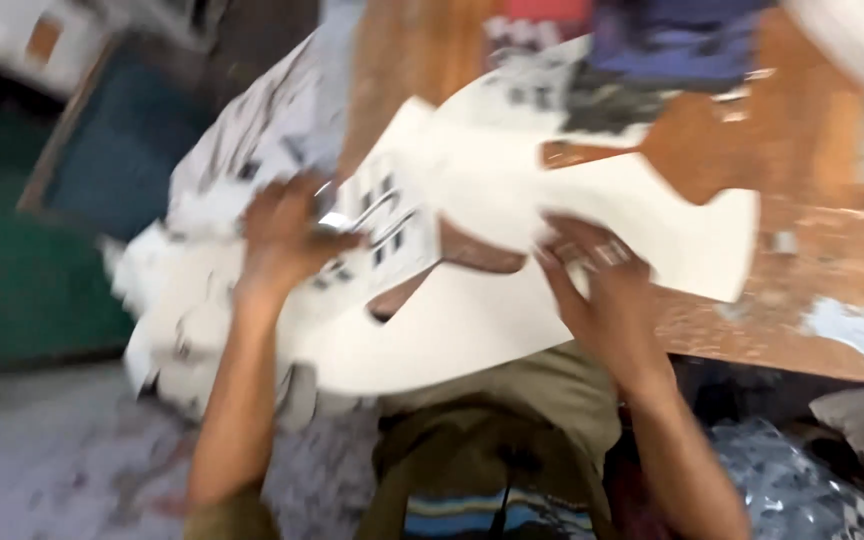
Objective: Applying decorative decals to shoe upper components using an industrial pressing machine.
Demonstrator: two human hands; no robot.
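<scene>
The view is blurred by motion. My left hand (287, 235) grips a large white cut-out sheet (472, 320) near its left part, next to a printed black-and-white patch on it. My right hand (602, 290) holds the same sheet from the right, fingers curled over its top surface. The sheet has curved cut edges and an opening in its middle. It hangs partly over the edge of a worn wooden table (802, 290), above my lap.
More printed white sheets (252, 140) lie piled at the left, spilling toward the grey floor (42, 460). A dark blue panel (122, 140) leans at the far left. Dark and red printed papers (672, 40) lie at the table's back.
</scene>
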